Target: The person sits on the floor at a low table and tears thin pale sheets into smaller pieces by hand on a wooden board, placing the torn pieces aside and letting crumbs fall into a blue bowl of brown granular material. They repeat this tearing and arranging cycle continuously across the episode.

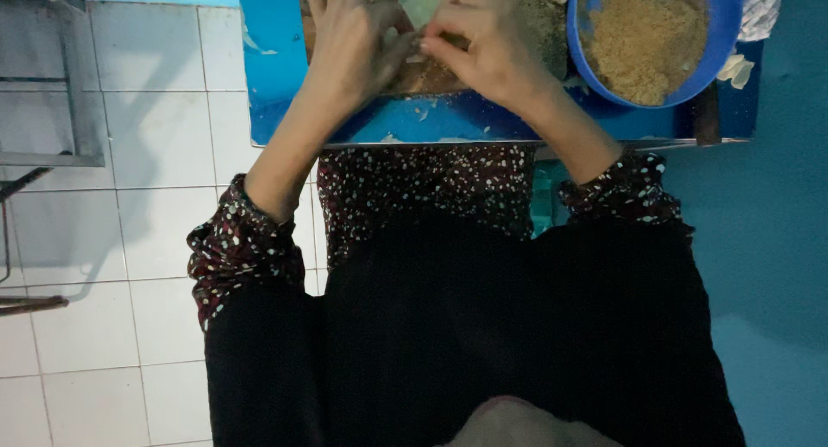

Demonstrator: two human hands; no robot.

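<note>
Pale dough (420, 3), thin and soft, lies on a wooden board (535, 25) at the top edge of a blue table (276, 68), partly hidden beneath both hands. The left hand (349, 42) rests flat over one side, fingers together; the right hand (483, 42) pinches its edge between thumb and fingertips. The sheet looks light, limp and easily torn, best held gently along its edges. Just to the right stands a blue bowl (729, 25) of brown crumbs (642, 37). White floor tiles (155, 154) show below the table.
</note>
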